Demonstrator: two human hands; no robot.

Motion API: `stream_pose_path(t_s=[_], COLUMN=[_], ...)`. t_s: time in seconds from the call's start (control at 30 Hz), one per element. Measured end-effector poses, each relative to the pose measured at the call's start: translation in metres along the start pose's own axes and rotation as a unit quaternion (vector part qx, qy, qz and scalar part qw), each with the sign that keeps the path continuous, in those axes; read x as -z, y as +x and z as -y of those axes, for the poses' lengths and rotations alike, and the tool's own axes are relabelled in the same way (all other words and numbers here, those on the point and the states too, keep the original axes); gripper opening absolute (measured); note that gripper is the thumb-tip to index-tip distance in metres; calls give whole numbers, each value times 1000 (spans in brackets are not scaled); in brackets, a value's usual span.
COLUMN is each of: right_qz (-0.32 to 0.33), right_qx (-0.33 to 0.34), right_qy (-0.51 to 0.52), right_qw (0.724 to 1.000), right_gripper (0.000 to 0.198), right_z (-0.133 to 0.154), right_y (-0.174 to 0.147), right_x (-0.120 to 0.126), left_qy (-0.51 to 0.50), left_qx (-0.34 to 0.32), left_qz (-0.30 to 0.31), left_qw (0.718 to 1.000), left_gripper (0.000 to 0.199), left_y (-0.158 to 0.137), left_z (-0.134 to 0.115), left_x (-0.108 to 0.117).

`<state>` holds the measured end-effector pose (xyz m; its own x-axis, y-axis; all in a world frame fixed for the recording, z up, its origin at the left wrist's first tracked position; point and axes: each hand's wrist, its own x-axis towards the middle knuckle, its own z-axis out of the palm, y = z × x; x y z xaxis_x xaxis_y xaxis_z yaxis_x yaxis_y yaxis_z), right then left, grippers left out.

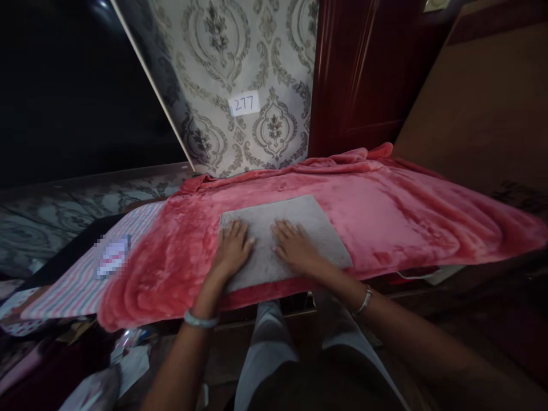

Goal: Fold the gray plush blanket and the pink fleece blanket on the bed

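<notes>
A flat grey cloth [265,228], roughly rectangular and plush-looking, lies on a pink-red fleece blanket [363,205]. My left hand [233,245] rests flat on the cloth's left part, fingers stretched away from me. On its middle to right part lies my right hand [295,245], palm down with the fingers spread and slightly blurred. Neither hand grips anything. The cloth's far edge and its right corner show beyond my hands, while the palms cover parts of its surface.
A striped cloth [141,225] lies left of the blanket, with a small blurred-out item [112,257] on it. Behind stand a patterned wall [274,68] bearing a paper marked 277 [244,103], a dark screen [85,85] and a red door [355,74]. A cardboard panel [483,114] rises at right.
</notes>
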<state>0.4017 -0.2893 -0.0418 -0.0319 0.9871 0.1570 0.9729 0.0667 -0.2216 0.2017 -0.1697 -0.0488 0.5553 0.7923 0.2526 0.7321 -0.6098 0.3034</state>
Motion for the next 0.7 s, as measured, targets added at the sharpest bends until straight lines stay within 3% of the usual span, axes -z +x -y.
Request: stream_pose_path(t_s=[0.13, 0.47, 0.7], right_qz=[25, -23, -68], right_qx=[12, -146, -159], right_qy=[7, -9, 8], right_qw=[1000, 989, 985], right_gripper=[64, 66, 65], right_z=[8, -103, -123], right_y=[-8, -66, -84], right_x=[-10, -13, -25], left_qy=[65, 65, 71], left_qx=[-12, -9, -8], left_qz=[26, 16, 15], left_qw=[997, 998, 997], left_gripper=[59, 59, 59], left_y=[-28, -24, -25], left_z=[-28, -21, -22], left_x=[-12, -16, -15])
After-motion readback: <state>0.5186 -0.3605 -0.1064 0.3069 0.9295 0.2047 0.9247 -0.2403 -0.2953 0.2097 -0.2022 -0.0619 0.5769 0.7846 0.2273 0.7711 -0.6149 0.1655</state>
